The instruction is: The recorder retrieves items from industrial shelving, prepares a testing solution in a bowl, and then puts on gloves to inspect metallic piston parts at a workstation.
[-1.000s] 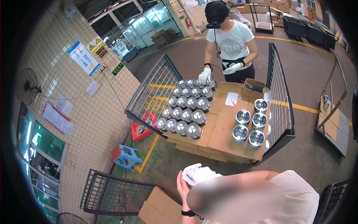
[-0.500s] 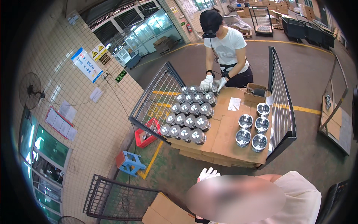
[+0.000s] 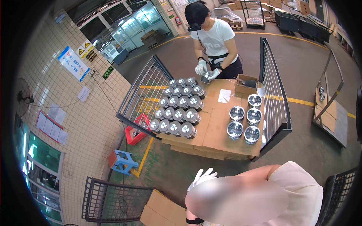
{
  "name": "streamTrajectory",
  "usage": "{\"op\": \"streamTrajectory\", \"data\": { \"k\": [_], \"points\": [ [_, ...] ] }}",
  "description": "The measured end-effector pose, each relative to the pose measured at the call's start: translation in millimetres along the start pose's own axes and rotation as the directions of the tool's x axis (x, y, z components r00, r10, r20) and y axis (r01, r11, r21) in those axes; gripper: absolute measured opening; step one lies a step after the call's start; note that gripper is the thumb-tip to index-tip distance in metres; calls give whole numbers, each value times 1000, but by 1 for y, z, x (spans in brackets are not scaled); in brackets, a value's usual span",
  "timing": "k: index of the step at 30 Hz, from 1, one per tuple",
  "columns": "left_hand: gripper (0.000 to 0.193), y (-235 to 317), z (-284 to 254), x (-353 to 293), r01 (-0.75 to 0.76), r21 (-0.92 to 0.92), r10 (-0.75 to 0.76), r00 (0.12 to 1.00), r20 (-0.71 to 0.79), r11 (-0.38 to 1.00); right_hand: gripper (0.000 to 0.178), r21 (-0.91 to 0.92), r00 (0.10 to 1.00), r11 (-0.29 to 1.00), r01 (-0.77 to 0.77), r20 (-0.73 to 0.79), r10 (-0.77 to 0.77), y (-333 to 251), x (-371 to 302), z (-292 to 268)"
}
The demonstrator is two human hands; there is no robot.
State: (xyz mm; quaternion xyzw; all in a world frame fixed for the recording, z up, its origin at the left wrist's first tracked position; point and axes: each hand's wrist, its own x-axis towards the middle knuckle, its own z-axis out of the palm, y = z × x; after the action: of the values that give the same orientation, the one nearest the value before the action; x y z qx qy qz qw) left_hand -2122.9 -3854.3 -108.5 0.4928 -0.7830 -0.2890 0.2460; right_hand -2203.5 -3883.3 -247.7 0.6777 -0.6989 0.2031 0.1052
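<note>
My left hand (image 3: pixel 201 177), in a white glove, is raised at the lower middle with its fingers spread and nothing in it. It hovers well short of the cardboard-topped pallet (image 3: pixel 215 137). My right hand is out of sight behind my white sleeve (image 3: pixel 298 192). On the pallet, several shiny round metal parts (image 3: pixel 177 113) stand in rows on the left. A smaller group of these metal parts (image 3: pixel 245 122) stands on the right. At the far side a co-worker (image 3: pixel 215 37) in white gloves holds one metal part (image 3: pixel 205 77) in both hands.
Wire mesh walls (image 3: pixel 145 94) (image 3: pixel 275 94) flank the pallet. A small open cardboard box (image 3: pixel 247 83) and a paper sheet (image 3: pixel 224 96) lie on it. A blue stool (image 3: pixel 121 162), a red tray (image 3: pixel 135 133), a mesh panel (image 3: pixel 113 203) and a carton (image 3: pixel 162 213) stand at lower left.
My gloved left hand went from bunched up to fingers spread. The co-worker shifted along the far side and now holds one metal part. The view has swung slightly.
</note>
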Motion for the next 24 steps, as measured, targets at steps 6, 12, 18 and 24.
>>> {"op": "streamTrajectory", "data": {
  "k": [6, 12, 18, 24],
  "points": [
    [33, 17, -26, 22, -8, -272, 47, 989, 138, 962, 17, 750, 847, 477, 459, -207, -489, 40, 55, -162],
    [45, 71, -27, 42, 290, -948, -134, 953, 273, 131, 16, 735, 813, 479, 481, -169, -557, 44, 57, -156],
    [45, 61, -34, 47, 36, -996, -222, 974, 54, -87, 21, 778, 809, 571, 261, 146, -569, 52, 73, -196],
    [40, 17, -18, 78, 160, -986, -9, 987, 161, -36, 18, 794, 814, 466, 390, -61, -577, 44, 83, -185]
  ]
}}
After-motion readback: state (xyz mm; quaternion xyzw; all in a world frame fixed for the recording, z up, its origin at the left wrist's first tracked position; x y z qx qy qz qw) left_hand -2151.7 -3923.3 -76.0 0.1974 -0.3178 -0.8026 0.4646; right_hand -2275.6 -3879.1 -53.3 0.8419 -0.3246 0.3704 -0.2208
